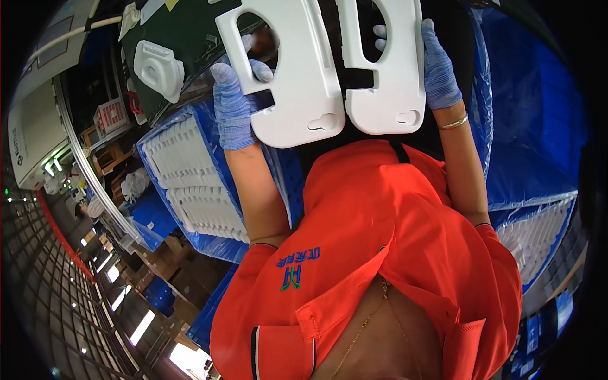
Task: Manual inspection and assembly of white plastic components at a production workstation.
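My left hand (234, 104), in a blue knit glove, grips a flat white moulded plastic part (294, 76) by its outer edge, fingers through its cut-out. My right hand (438, 66), also in a blue glove, holds a matching, mirrored white plastic part (389, 82) by its right edge. The two parts are held up side by side, almost touching at their inner edges. A thin bangle sits on my right wrist. My orange shirt fills the lower middle of the view.
A blue-lined crate (209, 114) at left holds several stacked white plastic parts (190, 177). Another blue-lined crate (538, 158) stands at right, with white parts (538, 237) low down. One white moulded piece (158, 68) lies on a dark green surface (190, 38). Cardboard boxes sit below left.
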A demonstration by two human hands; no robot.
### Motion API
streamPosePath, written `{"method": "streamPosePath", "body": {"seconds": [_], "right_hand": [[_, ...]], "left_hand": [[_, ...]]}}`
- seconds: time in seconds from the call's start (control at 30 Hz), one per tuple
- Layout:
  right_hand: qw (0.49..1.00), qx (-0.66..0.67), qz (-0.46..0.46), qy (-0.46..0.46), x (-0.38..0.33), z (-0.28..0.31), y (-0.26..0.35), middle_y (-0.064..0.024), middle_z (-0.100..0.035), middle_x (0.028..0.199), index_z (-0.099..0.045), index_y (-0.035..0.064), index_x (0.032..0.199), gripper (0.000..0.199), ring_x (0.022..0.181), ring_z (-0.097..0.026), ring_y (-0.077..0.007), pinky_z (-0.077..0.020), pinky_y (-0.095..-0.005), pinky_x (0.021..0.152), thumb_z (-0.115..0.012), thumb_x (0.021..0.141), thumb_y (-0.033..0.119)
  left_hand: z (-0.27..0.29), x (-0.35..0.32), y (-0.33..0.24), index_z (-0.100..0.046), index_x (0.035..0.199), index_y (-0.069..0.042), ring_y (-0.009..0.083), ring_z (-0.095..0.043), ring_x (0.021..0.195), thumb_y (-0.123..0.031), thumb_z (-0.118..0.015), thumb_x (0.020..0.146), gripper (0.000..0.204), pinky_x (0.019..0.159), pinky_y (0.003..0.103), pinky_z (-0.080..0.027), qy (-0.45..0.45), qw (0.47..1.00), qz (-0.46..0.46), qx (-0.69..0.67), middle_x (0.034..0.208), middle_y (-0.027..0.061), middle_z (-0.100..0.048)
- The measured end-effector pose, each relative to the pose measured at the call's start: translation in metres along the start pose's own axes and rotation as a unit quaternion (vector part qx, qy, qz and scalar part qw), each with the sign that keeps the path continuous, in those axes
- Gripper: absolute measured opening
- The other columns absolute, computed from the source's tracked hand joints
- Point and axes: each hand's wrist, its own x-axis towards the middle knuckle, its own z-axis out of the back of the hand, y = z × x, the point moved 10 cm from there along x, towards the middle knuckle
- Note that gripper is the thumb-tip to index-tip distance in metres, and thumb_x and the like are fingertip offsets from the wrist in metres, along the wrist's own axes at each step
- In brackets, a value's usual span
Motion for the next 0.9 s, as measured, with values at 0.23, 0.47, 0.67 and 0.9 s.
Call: {"method": "streamPosePath", "body": {"seconds": [0.23, 0.47, 0.67, 0.9], "right_hand": [[0.999, -0.033, 0.012, -0.025, 0.001, -0.005, 0.003, -0.0186, -0.054, 0.121, -0.035, 0.0046, 0.136, 0.064, 0.105, -0.059, -0.023, -0.0559, -0.0346, 0.082, -0.034, 0.094, 0.052], [0.98, 0.194, -0.047, 0.007, 0.003, -0.039, 0.001, -0.0201, -0.059, 0.113, -0.043, -0.0022, 0.129, 0.063, 0.1, -0.06, -0.0304, -0.0511, -0.0405, 0.086, -0.033, 0.095, 0.05], [0.996, 0.081, -0.016, -0.014, 0.0, -0.031, 0.005, -0.0196, -0.059, 0.112, -0.044, -0.0014, 0.129, 0.059, 0.099, -0.061, -0.0283, -0.0526, -0.0375, 0.083, -0.037, 0.095, 0.046], [0.998, -0.027, 0.034, 0.036, 0.001, -0.038, 0.014, -0.0175, -0.062, 0.109, -0.045, 0.0003, 0.128, 0.05, 0.094, -0.065, -0.0225, -0.0572, -0.0305, 0.075, -0.045, 0.095, 0.039]], "left_hand": [[-0.001, -0.001, -0.005, -0.045, 0.123, 0.003, 0.0194, -0.061, 0.063, -0.056, -0.064, 0.076, 0.078, 0.061, 0.03, -0.055, -0.011, 1.0, -0.009, -0.007, 0.071, 0.0106, -0.062], [0.0, -0.007, -0.006, -0.032, 0.13, 0.009, 0.0174, -0.057, 0.068, -0.06, -0.062, 0.074, 0.094, 0.072, 0.027, -0.051, -0.011, 0.999, 0.018, 0.024, 0.071, 0.0051, -0.056], [0.004, -0.003, -0.002, -0.045, 0.125, 0.002, 0.0204, -0.062, 0.067, -0.059, -0.059, 0.079, 0.077, 0.067, 0.031, -0.055, 0.003, 1.0, 0.006, -0.009, 0.074, 0.0112, -0.063], [0.001, -0.002, -0.001, -0.045, 0.124, 0.002, 0.0204, -0.062, 0.067, -0.054, -0.064, 0.078, 0.075, 0.067, 0.034, -0.055, 0.008, 0.999, 0.006, -0.034, 0.074, 0.0111, -0.062]]}}
